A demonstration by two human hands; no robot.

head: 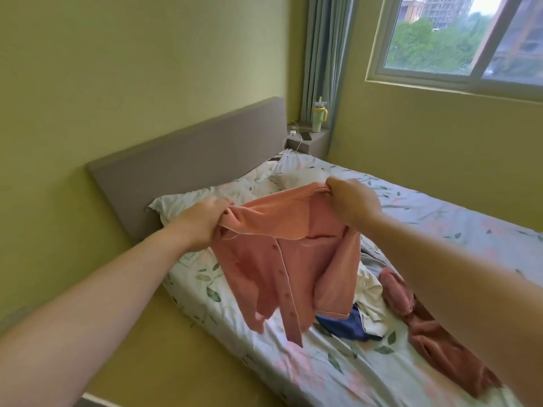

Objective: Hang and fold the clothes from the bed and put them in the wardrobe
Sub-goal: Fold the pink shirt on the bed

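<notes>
A grey headboard (191, 160) stands against a yellow-green wall (117, 69). In the corner, a pale green tumbler (318, 117), a dark phone (306, 136) and a white charger (293, 132) sit on a ledge (318, 141) beside a grey-blue curtain (323, 60). Trees (426, 39) and unfinished buildings (435, 7) show through the window (379, 63).

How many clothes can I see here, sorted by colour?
Pink: 2, the shirt held up and a pink garment lying on the bed.
Blue: 1, a blue garment on the bed.
White: 1, a white garment beside it.
Total: 4; a grey fold behind may be a fifth.
</notes>
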